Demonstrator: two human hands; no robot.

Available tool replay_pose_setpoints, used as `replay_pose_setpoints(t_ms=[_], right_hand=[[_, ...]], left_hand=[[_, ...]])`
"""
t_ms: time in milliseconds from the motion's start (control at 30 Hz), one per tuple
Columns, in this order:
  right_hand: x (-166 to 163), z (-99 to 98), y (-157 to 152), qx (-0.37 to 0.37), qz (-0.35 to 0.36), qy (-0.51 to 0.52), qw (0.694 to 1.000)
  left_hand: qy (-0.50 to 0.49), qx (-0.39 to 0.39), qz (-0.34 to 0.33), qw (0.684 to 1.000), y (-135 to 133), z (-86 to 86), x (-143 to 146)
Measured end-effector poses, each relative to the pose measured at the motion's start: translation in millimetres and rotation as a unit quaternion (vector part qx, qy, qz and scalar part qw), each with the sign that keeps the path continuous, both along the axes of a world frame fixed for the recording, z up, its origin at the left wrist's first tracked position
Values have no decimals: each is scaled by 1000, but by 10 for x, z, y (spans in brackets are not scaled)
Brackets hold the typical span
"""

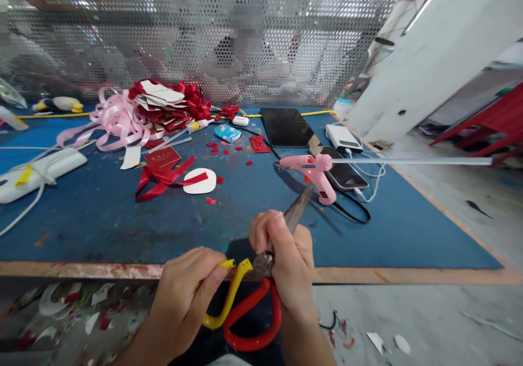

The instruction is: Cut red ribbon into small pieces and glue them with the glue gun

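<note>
Scissors (266, 261), large, held over the near edge of the table (102, 213), between both hands and close to the body. Blades point away and slightly right, looking closed; the tip shows just past the right hand's fingers.

Left hand (183, 295): thumb and fingertips pinched on the yellow loop (229, 296).
Right hand (292, 262): clenched around the blades just beyond the pivot, thumb laid along the steel. The red loop (253, 330) hangs free below both hands.

Handling, as judged: steel blades, stiff and fairly heavy for a hand tool, weight forward of the pivot. Loops look plastic-coated, so grippy. Blade flats are smooth and likely slick, edges sharp; the safe hold is the loops, or the flats with blades shut as now.

Beyond the right hand: pink glue gun (314, 172) standing on the table with a long clear glue stick (408, 161) running off to the right, a phone (343, 175) just behind it, and a white power bank (343, 137) farther back.
Beyond the left hand: red ribbon (163, 180) lying across a white oval card (200, 182), with red scraps scattered near. Farther back and left, a heap of pink ribbon (118, 118).
A perforated metal screen (204, 28) closes the far side of the table.
</note>
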State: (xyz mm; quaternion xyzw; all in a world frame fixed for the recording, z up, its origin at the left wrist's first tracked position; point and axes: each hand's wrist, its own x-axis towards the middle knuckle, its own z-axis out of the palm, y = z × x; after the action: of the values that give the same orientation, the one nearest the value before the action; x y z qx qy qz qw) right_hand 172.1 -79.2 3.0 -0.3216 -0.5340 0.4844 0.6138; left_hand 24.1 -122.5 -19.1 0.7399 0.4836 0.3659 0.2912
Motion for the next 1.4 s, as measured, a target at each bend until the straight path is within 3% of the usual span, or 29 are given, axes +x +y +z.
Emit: replay_pose_setpoints(t_ms=[300,433,567,667,733,867,933,1100,1267,1400], right_hand=[[32,2,-44,-8,-51,33,998],[64,-19,-45,-6,-55,32,998],[82,5,-6,-4,-42,41,998],[79,50,34,2,8,42,999],[67,81,45,-17,79,88,993],[28,122,7,-95,246,264,928],[5,135,-22,-119,284,302,902],[-54,153,-55,-137,292,293,900],[-69,193,-53,-151,296,313,890],[-32,234,-51,-180,261,333,888]], left_hand=[[-25,-28,-9,999,-52,-14,19],[-98,-116,5,988,-67,7,84],[-219,-200,-7,955,-20,28,133],[-261,-214,0,941,14,14,120],[-259,-222,6,940,21,1,98],[-201,-236,1,951,13,27,57],[-145,-219,-6,965,11,76,43],[-6,-78,-18,997,25,163,-3],[64,77,-23,995,72,102,-67],[129,97,-32,986,101,87,-86]])
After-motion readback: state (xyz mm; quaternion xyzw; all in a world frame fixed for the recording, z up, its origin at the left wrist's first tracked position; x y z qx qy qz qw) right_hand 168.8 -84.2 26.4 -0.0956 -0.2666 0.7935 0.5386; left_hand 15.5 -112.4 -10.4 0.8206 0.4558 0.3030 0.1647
